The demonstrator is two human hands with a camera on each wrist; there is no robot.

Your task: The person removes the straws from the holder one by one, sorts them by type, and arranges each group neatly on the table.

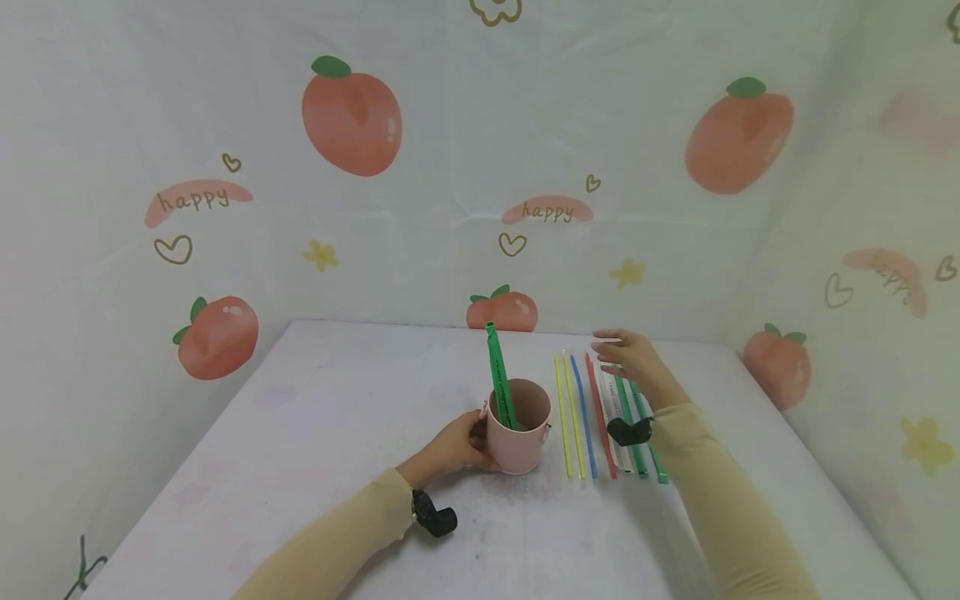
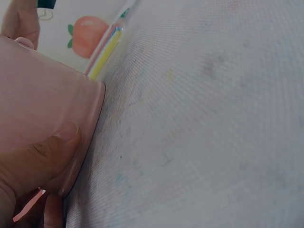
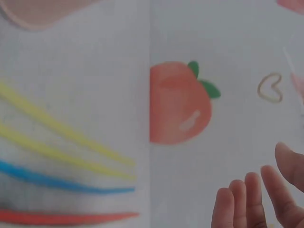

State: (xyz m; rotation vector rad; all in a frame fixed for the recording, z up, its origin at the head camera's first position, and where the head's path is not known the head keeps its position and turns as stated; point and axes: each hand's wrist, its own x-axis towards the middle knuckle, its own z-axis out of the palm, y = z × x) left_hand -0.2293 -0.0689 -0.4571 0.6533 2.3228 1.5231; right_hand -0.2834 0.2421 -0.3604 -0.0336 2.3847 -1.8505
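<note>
My left hand [image 1: 453, 446] grips a small pink bucket [image 1: 517, 450] by its side, thumb pressed low on the wall in the left wrist view. Upright on the table, the bucket holds a green stick-like strip [image 1: 498, 367] that leans left and rises well above the rim. My right hand [image 1: 633, 362] hovers over the far end of a row of thin strips, its fingers extended and nothing between them. That row runs from yellow strips [image 1: 562, 417] through a blue strip [image 1: 582, 417] and a red strip [image 1: 598, 408] to white and green ones, partly hidden under the right wrist.
Everything stands on a white table [image 1: 360, 400] with faint smudges. Behind and beside it hangs a pale backdrop [image 1: 450, 125] printed with peaches, hearts and the word happy. A black wrist camera [image 1: 435, 517] sits on the left wrist, another camera [image 1: 628, 432] on the right.
</note>
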